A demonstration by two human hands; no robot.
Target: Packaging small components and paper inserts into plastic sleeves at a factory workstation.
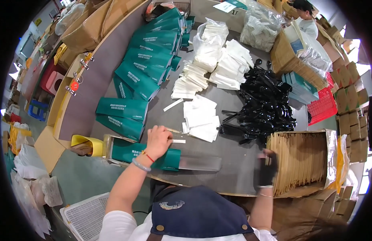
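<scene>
My left hand (pixel 157 141), with a red cord and a pale bangle at the wrist, is closed on a narrow white strip (pixel 179 141). Below it, a green printed sleeve (pixel 170 160) lies over a clear plastic channel (pixel 204 163) at the table's front edge. My right hand (pixel 268 168) wears a black fingerless glove. Its fingers curl beside the left wall of a carton of tightly packed brown flat pieces (pixel 300 162); whatever they grip is hidden. Between the hands lie white paper packets (pixel 200 116) and a heap of black plastic cutlery (pixel 262 104).
Overlapping green printed sleeves (pixel 143 72) line the table's left side. More white packets (pixel 230 66) and a filled plastic bag (pixel 210 42) lie farther back. A yellow container (pixel 93 145) stands front left, a red basket (pixel 322 106) at right. Another person (pixel 308 24) is at the far right.
</scene>
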